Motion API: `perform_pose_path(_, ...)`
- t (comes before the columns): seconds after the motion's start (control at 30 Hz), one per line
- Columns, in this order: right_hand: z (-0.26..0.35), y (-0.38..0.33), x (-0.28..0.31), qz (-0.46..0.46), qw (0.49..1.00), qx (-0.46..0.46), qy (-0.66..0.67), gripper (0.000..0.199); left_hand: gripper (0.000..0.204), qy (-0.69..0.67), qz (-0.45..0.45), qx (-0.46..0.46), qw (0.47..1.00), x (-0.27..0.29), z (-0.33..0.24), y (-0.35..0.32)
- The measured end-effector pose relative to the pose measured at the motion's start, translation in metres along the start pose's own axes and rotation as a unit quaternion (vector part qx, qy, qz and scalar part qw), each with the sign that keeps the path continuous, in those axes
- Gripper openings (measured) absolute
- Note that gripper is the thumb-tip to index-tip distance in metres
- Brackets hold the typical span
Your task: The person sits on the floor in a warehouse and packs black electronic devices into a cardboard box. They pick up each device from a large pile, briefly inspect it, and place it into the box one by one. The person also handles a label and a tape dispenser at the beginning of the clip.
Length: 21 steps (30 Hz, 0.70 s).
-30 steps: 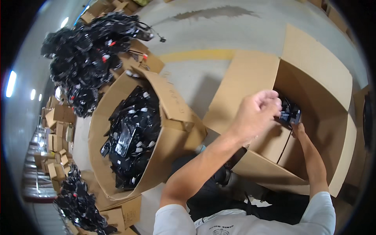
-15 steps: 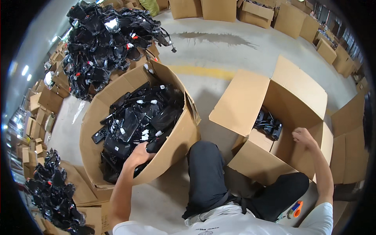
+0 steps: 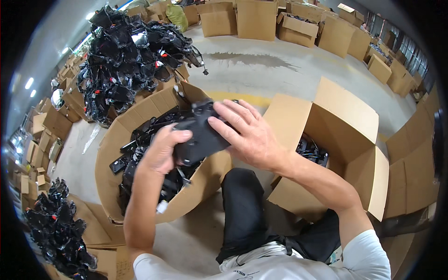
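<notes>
A flat black electronic unit (image 3: pixel 201 140), slightly blurred, is up between my hands over the right edge of the left carton (image 3: pixel 109 154). My left hand (image 3: pixel 161 151) grips its left side, thumb on top. My right hand (image 3: pixel 252 135) lies over its upper right part with the fingers on its surface; that thumb is hidden. Beneath it dangles a cable with a white connector (image 3: pixel 162 206). More black units (image 3: pixel 122 163) with cables and white plugs fill the left carton. Inside the open right carton (image 3: pixel 354 128) sits a small cluster of black cabled parts (image 3: pixel 311 151).
Behind the left carton rises a tall heap of bagged black parts (image 3: pixel 123 60). A smaller heap (image 3: pixel 58 228) stands at lower left. Several cartons (image 3: pixel 255 21) line the far floor, along with a green sack (image 3: pixel 177 17). My knees are between the two open cartons.
The left hand has lifted a black unit out of the left carton. My right hand has come across from the right carton onto that unit.
</notes>
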State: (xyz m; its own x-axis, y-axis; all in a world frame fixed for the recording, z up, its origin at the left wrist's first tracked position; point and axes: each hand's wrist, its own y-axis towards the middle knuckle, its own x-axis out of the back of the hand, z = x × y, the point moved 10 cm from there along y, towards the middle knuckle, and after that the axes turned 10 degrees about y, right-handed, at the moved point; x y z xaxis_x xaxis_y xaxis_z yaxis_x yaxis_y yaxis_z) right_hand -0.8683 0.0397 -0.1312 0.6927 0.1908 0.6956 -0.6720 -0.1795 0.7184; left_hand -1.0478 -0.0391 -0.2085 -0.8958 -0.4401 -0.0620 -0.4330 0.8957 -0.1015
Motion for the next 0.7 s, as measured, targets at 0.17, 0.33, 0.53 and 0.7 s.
perform_pose_path(0.17, -0.073, -0.067, -0.012, -0.046, 0.944, -0.272, 0.178, 0.049, 0.047, 0.287, -0.063, -0.071, 0.953, 0.087, 0.019, 0.030)
perform_pose_path(0.33, -0.150, -0.195, 0.019, -0.150, 0.713, -0.572, 0.378, 0.033, 0.061, 0.705, -0.233, 0.124, 0.659, 0.283, 0.135, 0.000)
perform_pose_path(0.53, -0.146, -0.259, 0.037, -0.191, 0.623, -0.613, 0.447, 0.033, 0.082, 0.756, -0.152, 0.255, 0.584, 0.193, 0.153, 0.012)
perform_pose_path(0.7, -0.138, -0.262, 0.029, -0.167, 0.628, -0.613, 0.450, 0.035, 0.095, 0.842, -0.102, 0.169, 0.501, 0.180, 0.137, 0.040)
